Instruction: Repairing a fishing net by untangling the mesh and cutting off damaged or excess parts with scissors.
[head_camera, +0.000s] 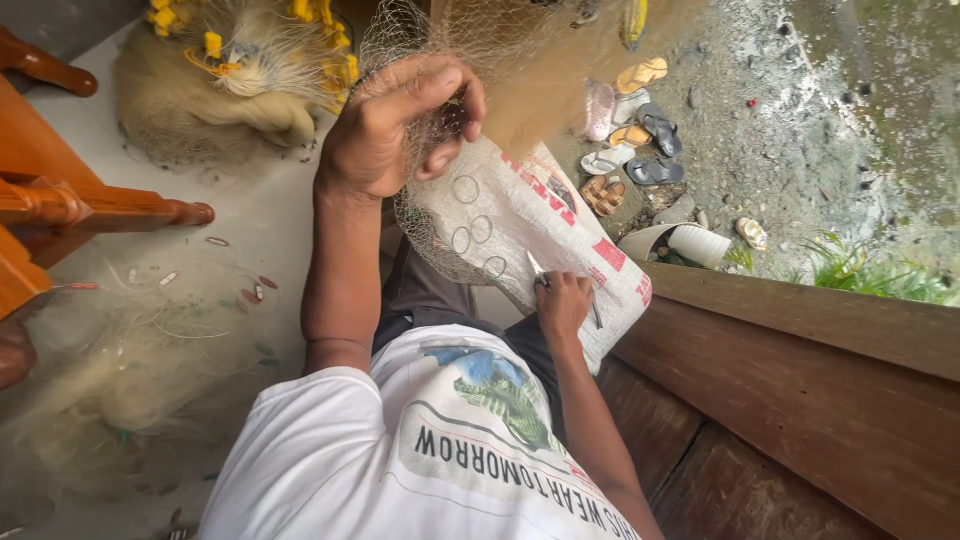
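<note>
We're pinching the fishing net (440, 200) up high with the left hand (400, 125) so the mesh is hanging taut over the white sack (560, 225). Nearer in, the right hand (563, 303) is gripping a thin netting needle (537, 267), pointing it at the mesh.

A pale concrete floor (265, 215) is bordered at right by a dark wooden ledge (800, 370). Reddish wooden furniture (60, 200) is seen at left. Sandals (640, 140) are scattered on wet, daylit ground (780, 130) beyond.

The right hand (562, 303) hides most of a thin tool (536, 266), perhaps a needle.
</note>
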